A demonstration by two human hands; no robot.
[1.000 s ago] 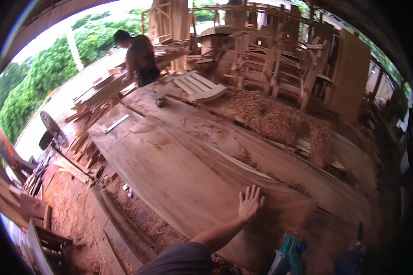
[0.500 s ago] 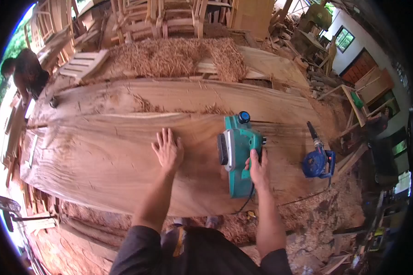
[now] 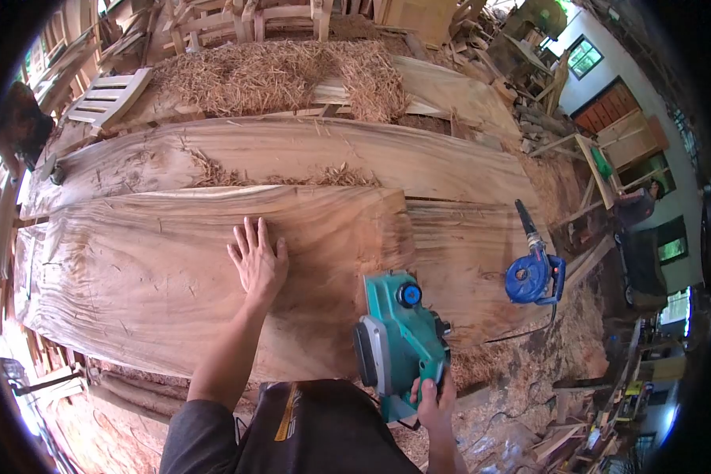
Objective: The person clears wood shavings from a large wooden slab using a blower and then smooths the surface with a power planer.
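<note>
My left hand [image 3: 259, 261] lies flat with fingers spread on a broad wooden slab [image 3: 150, 276]. In my right hand [image 3: 434, 403] is the rear handle of a teal electric planer [image 3: 403, 340], fingers wrapped round it. The planer is at the slab's near right corner, close to my body, its front end overlapping the slab and its rear reaching past the near edge. A second wide board [image 3: 474, 268] shows beyond the slab's right end. On that board rests a blue blower [image 3: 533, 276], nozzle pointing away from me.
Curly shavings [image 3: 245, 79] are heaped behind the boards. A slatted wooden frame [image 3: 107, 99] lies at the back left, near a person [image 3: 24, 126] bending down. Sawdust [image 3: 521, 395] covers the floor at right. Chair frames [image 3: 253, 20] stand at the back.
My right hand has drawn the planer back toward my body, uncovering the slab's right end. My left hand stays flat on the slab. The view has shifted a little.
</note>
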